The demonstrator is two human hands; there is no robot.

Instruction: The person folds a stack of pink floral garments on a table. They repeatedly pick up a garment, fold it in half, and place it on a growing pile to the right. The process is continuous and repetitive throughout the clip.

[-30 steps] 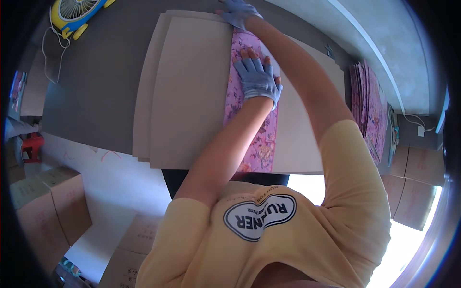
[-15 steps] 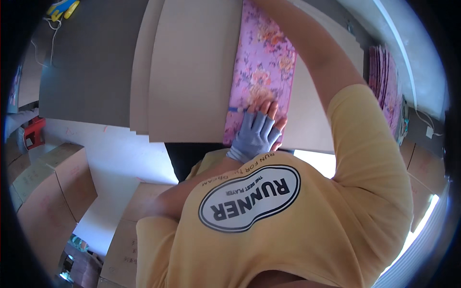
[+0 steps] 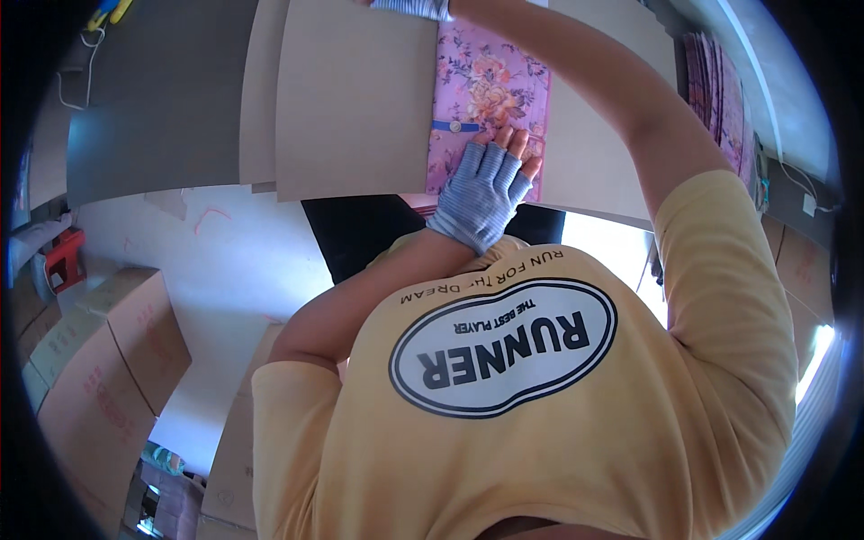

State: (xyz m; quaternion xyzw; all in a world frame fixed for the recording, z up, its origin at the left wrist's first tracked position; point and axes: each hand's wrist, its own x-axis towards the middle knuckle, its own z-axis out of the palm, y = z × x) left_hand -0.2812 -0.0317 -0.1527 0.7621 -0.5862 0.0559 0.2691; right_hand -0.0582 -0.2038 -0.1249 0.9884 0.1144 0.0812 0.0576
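Note:
A long flat pink piece with a flower print lies across the cardboard, its length running away from me. A blue strap with a round pale fastener crosses it. My left hand, in a grey-blue striped fingerless glove, rests flat on its near end, fingers stretched out just below the strap. My right arm reaches over the far part of the piece. At the top edge of the view, my right hand, gloved alike, is mostly cut off, so its fingers hardly show.
Under the pink piece are large grey-brown cardboard sheets, with a dark grey surface to the left. Folded pink flowered pieces stand at the right. Cardboard boxes and a red plastic thing are at the lower left.
My right hand has come into view at the top edge, with the arm swung left. The table and pink piece sit higher in the picture; my left hand stays on the near end.

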